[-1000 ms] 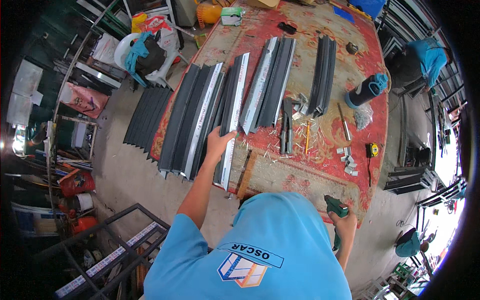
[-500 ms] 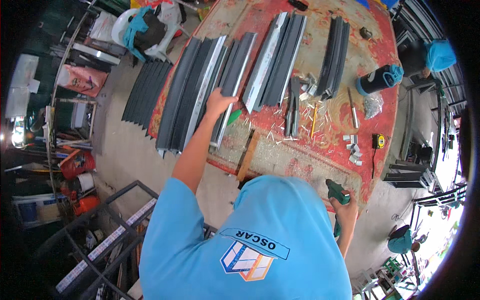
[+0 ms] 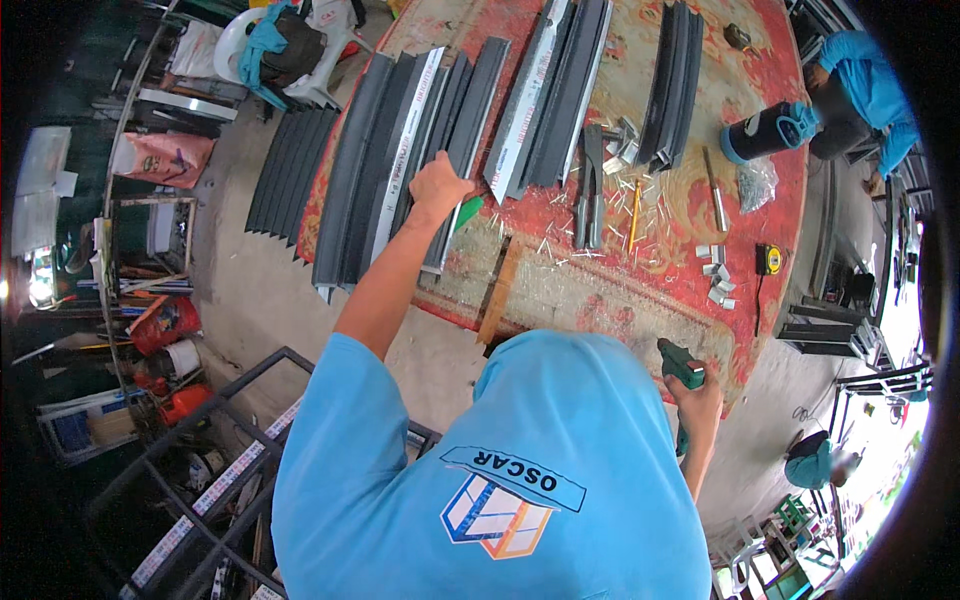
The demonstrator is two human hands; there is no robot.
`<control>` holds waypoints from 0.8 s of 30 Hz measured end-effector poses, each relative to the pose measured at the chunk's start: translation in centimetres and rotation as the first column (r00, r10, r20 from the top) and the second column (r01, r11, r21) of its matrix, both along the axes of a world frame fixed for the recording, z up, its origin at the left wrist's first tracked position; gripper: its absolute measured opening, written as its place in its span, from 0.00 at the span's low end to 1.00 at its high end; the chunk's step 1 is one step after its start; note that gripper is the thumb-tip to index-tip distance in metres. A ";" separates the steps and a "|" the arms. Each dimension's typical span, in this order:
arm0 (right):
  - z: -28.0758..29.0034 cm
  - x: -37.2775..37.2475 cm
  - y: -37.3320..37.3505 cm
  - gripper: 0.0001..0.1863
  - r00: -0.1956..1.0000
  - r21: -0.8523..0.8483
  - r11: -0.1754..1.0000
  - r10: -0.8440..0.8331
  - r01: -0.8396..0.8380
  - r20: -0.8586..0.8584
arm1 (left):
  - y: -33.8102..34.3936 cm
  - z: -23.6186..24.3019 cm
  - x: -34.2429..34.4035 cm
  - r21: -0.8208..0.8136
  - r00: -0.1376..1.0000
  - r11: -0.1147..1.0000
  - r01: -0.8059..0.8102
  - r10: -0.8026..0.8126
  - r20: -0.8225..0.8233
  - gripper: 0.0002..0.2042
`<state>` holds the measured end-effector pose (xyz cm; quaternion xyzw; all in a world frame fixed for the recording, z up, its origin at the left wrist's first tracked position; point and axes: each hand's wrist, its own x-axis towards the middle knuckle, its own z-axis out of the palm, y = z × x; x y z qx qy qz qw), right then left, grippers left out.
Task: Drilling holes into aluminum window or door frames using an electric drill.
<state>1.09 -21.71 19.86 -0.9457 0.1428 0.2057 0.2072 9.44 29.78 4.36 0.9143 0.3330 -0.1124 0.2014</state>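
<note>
My left hand (image 3: 437, 187) is stretched forward and closed on a long dark metal profile (image 3: 470, 110), near its lower end. This profile lies among several dark and silver profiles (image 3: 352, 180) laid side by side on a red patterned carpet (image 3: 640, 295). My right hand (image 3: 697, 402) hangs low at my right side, gripping a green power drill (image 3: 680, 362). My blue shirt fills the lower middle of the view and hides whatever is below it.
More profiles (image 3: 560, 90) and a dark bundle (image 3: 672, 70) lie farther up the carpet. Around them are snips (image 3: 590, 185), small brackets (image 3: 715, 280), a yellow tape measure (image 3: 768, 260) and a wooden strip (image 3: 498, 292). A metal rack (image 3: 200, 470) stands lower left. Another person in blue (image 3: 860, 70) is upper right.
My left hand has reached farther forward along the dark profile and closed on it. The view has shifted nearer to the carpet. My right hand still holds the drill.
</note>
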 end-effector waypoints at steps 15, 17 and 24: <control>-0.1 1.0 1.6 0.31 0.993 -0.037 0.992 0.119 -0.119 -0.006 | -0.7 -0.9 -1.4 -0.067 0.990 0.997 0.026 -0.017 0.139 0.49; 0.8 1.2 2.7 0.32 0.985 -0.089 0.982 0.165 -0.168 -0.038 | -0.2 -1.3 -1.1 -0.128 0.990 0.990 0.054 -0.036 0.136 0.49; 0.5 1.4 4.0 0.34 0.969 -0.193 0.951 0.223 -0.240 -0.103 | -0.3 -1.0 -2.1 -0.048 0.992 0.999 -0.001 0.006 0.123 0.50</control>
